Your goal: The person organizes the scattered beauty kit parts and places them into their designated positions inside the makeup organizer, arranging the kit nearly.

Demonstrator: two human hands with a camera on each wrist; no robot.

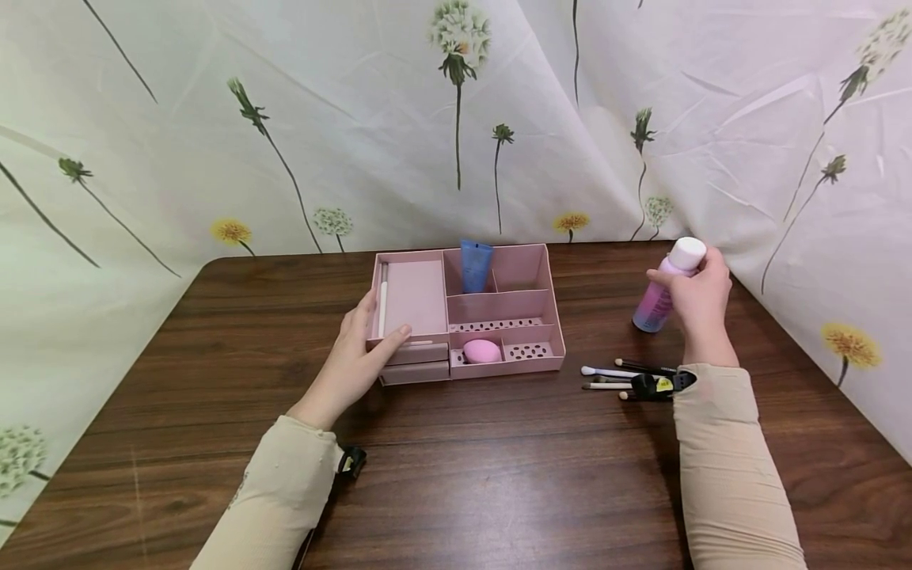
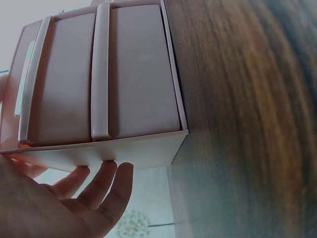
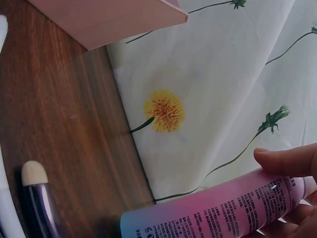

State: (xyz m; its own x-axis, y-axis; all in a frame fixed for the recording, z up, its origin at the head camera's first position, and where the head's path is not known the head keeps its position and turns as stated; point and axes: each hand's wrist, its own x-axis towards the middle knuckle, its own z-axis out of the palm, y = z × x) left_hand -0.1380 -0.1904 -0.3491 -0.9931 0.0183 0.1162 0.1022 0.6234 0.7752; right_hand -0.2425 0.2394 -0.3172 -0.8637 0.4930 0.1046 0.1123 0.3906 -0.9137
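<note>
A pink makeup organizer (image 1: 499, 310) with open compartments and two front drawers (image 2: 136, 74) stands mid-table. My left hand (image 1: 349, 348) holds its left front corner, thumb over the top edge and fingers against the side wall (image 2: 143, 148). In my right hand (image 1: 701, 297) is a bottle (image 1: 653, 307) with a white cap (image 1: 687, 252), gripped near its upper end and tilted. Its body fades from pink to blue, with printed text in the right wrist view. A blue tube (image 1: 475, 267) stands in a back compartment, and a pink makeup sponge (image 1: 482, 351) lies in a front one.
Several makeup brushes (image 1: 606, 371) lie on the dark wooden table (image 1: 499, 475) below the bottle, partly hidden by the right wrist. A white-handled brush (image 1: 383, 301) lies in the organizer's top left tray. A flowered cloth (image 1: 342, 119) hangs behind the table.
</note>
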